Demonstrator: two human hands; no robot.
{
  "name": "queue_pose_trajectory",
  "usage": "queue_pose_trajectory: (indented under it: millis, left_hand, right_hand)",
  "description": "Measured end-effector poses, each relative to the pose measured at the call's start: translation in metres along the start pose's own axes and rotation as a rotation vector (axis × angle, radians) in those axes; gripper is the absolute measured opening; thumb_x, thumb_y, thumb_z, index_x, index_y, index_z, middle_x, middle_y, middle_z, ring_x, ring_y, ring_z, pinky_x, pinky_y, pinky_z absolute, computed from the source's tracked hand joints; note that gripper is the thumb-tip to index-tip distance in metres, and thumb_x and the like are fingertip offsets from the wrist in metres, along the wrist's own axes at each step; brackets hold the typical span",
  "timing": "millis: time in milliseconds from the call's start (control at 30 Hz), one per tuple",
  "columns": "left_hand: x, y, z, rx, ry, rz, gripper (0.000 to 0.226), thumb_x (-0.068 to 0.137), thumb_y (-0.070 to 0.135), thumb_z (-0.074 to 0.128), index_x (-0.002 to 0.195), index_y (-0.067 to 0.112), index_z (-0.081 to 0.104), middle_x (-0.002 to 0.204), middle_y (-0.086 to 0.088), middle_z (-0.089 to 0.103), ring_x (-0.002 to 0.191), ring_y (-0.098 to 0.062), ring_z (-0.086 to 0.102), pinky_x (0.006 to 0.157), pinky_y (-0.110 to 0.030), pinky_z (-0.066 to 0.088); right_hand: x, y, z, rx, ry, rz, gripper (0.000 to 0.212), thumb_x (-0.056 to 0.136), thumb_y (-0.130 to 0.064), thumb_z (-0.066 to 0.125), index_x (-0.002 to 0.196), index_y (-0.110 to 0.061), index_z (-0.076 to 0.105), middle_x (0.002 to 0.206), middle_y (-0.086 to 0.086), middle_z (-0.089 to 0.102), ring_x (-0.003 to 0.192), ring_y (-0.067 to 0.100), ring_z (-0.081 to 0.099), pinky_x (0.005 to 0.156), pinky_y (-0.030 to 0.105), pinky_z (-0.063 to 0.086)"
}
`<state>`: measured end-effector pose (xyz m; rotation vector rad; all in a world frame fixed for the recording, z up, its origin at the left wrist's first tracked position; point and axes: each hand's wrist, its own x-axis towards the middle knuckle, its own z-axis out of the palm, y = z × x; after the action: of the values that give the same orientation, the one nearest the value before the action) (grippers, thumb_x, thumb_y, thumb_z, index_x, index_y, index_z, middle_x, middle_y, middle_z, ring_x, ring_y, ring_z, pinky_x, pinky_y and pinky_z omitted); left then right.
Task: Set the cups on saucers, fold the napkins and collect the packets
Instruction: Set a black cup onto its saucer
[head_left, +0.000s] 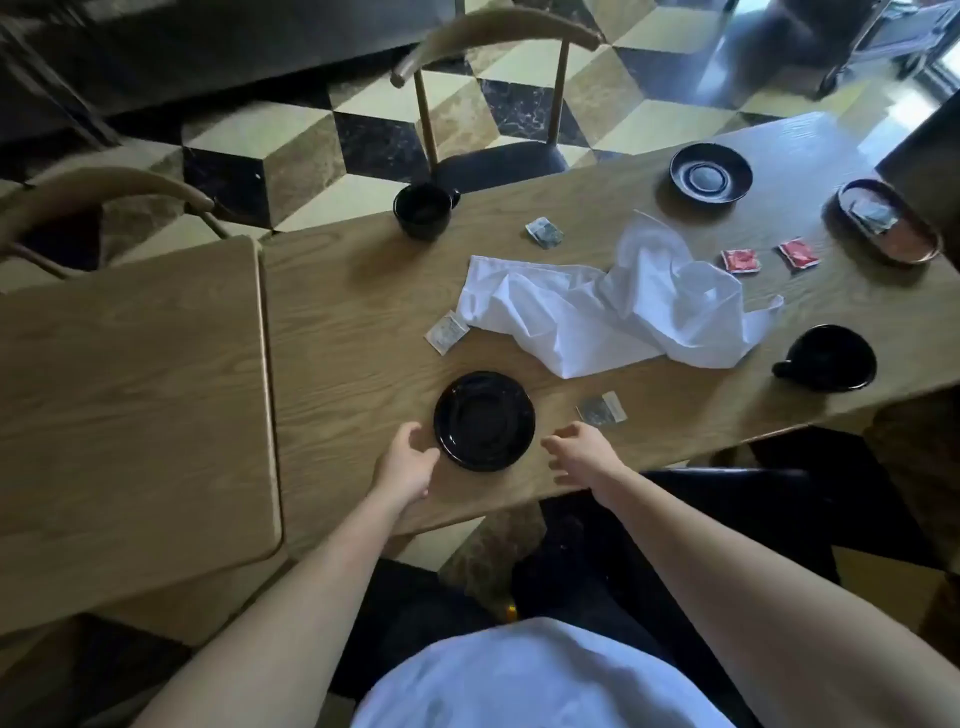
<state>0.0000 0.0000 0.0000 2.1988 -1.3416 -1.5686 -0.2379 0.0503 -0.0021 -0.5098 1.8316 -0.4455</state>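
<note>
The left hand (408, 460) sits at the left rim of the near black saucer (484, 421), fingers loosely curled toward the rim; whether they touch it cannot be told, and it grips nothing. The right hand (582, 449) hovers just right of that saucer, fingers relaxed and spread a little, holding nothing, with a grey packet (601, 409) lying near its fingertips.

The saucer rests near the front edge of the wooden table (363, 322), with no cup on it. 2 black cups stand apart from it: 1 cup (423, 210) at the far edge, another cup (828, 358) at the right near the front edge. A 2nd saucer (710, 171) lies bare at the far right.

Crumpled white napkins (613, 306) sprawl unfolded across the middle of the table. A pale packet (447, 332) touches their left corner, a grey one (544, 232) lies beyond them, and 2 red packets (740, 260) (797, 253) lie to their right. An oval tray (914, 244) at the far right holds 1 more packet (875, 215).
</note>
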Motion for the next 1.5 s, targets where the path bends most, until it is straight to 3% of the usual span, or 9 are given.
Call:
queue_pose_trajectory:
  millis: [100, 200, 367, 600, 800, 933, 1033, 1267, 1500]
  left_hand:
    - [0.016, 0.018, 0.003, 0.048, 0.038, -0.011, 0.056, 0.095, 0.017, 0.061, 0.145, 0.025, 0.039, 0.089, -0.004, 0.062, 0.082, -0.032, 0.067, 0.078, -0.048, 0.062]
    - [0.034, 0.032, 0.002, -0.021, 0.051, -0.076, 0.059, 0.095, 0.012, 0.060, 0.147, 0.025, 0.037, 0.092, -0.006, 0.065, 0.084, -0.033, 0.071, 0.072, -0.049, 0.063]
    - [0.063, 0.038, 0.008, 0.034, -0.040, -0.116, 0.047, 0.095, 0.013, 0.060, 0.139, 0.025, 0.048, 0.132, -0.011, 0.059, 0.098, -0.033, 0.069, 0.052, -0.036, 0.060]
    - [0.078, 0.023, 0.016, -0.043, -0.036, -0.068, 0.027, 0.091, -0.001, 0.059, 0.087, 0.025, 0.061, 0.102, -0.022, 0.070, 0.084, -0.039, 0.073, 0.061, -0.053, 0.062]
    - [0.077, 0.023, 0.025, 0.013, -0.065, 0.030, 0.033, 0.090, 0.003, 0.063, 0.085, 0.035, 0.065, 0.088, -0.018, 0.071, 0.071, -0.030, 0.074, 0.057, -0.045, 0.063]
    - [0.066, 0.046, 0.050, 0.121, -0.127, 0.129, 0.023, 0.088, 0.011, 0.066, 0.100, 0.032, 0.068, 0.074, -0.005, 0.064, 0.075, -0.031, 0.070, 0.071, -0.049, 0.062]
    - [0.056, 0.068, 0.087, 0.166, -0.197, 0.192, 0.027, 0.089, 0.010, 0.067, 0.114, 0.021, 0.068, 0.079, 0.000, 0.063, 0.080, -0.026, 0.068, 0.077, -0.048, 0.062]
    - [0.031, 0.125, 0.188, 0.294, -0.310, 0.271, 0.017, 0.088, 0.016, 0.068, 0.100, 0.028, 0.068, 0.098, 0.009, 0.068, 0.098, -0.019, 0.066, 0.088, -0.039, 0.056]
    - [0.021, 0.161, 0.262, 0.414, -0.339, 0.267, 0.019, 0.084, 0.013, 0.066, 0.100, 0.024, 0.068, 0.108, 0.000, 0.069, 0.107, -0.028, 0.064, 0.088, -0.035, 0.053]
  right_hand:
    - [0.024, -0.018, -0.001, -0.065, 0.026, 0.019, 0.044, 0.096, -0.029, 0.064, 0.133, -0.007, 0.055, 0.117, 0.011, 0.065, 0.094, 0.025, 0.070, 0.079, 0.039, 0.063]
    - [0.039, -0.033, 0.010, -0.078, 0.030, 0.035, 0.049, 0.095, -0.028, 0.065, 0.136, -0.007, 0.051, 0.119, 0.012, 0.063, 0.087, 0.022, 0.067, 0.076, 0.038, 0.062]
    - [0.052, -0.038, 0.026, -0.166, 0.105, 0.055, 0.047, 0.089, -0.018, 0.061, 0.135, -0.011, 0.052, 0.128, 0.011, 0.061, 0.108, 0.028, 0.062, 0.079, 0.033, 0.049]
    - [0.056, -0.031, 0.034, -0.192, 0.151, 0.084, 0.034, 0.091, -0.014, 0.063, 0.125, -0.011, 0.064, 0.121, 0.009, 0.066, 0.105, 0.023, 0.060, 0.079, 0.028, 0.044]
    - [0.051, -0.013, 0.029, -0.110, 0.227, 0.102, 0.023, 0.092, -0.015, 0.067, 0.114, -0.010, 0.066, 0.113, 0.009, 0.068, 0.108, 0.028, 0.064, 0.092, 0.043, 0.055]
    - [0.039, 0.008, -0.005, 0.026, 0.277, 0.125, 0.027, 0.093, -0.017, 0.069, 0.119, -0.011, 0.066, 0.115, 0.007, 0.067, 0.103, 0.026, 0.068, 0.088, 0.046, 0.060]
    - [0.027, 0.032, -0.043, 0.114, 0.344, 0.137, 0.021, 0.092, -0.015, 0.069, 0.113, -0.013, 0.067, 0.108, 0.003, 0.068, 0.090, 0.022, 0.071, 0.078, 0.044, 0.063]
    - [0.016, 0.079, -0.140, 0.280, 0.453, 0.191, 0.019, 0.091, -0.012, 0.069, 0.110, -0.014, 0.069, 0.098, 0.004, 0.071, 0.081, 0.016, 0.071, 0.057, 0.024, 0.057]
    - [0.034, 0.119, -0.203, 0.350, 0.462, 0.215, 0.020, 0.091, -0.012, 0.069, 0.111, -0.012, 0.070, 0.097, 0.008, 0.072, 0.079, 0.021, 0.072, 0.061, 0.028, 0.059]
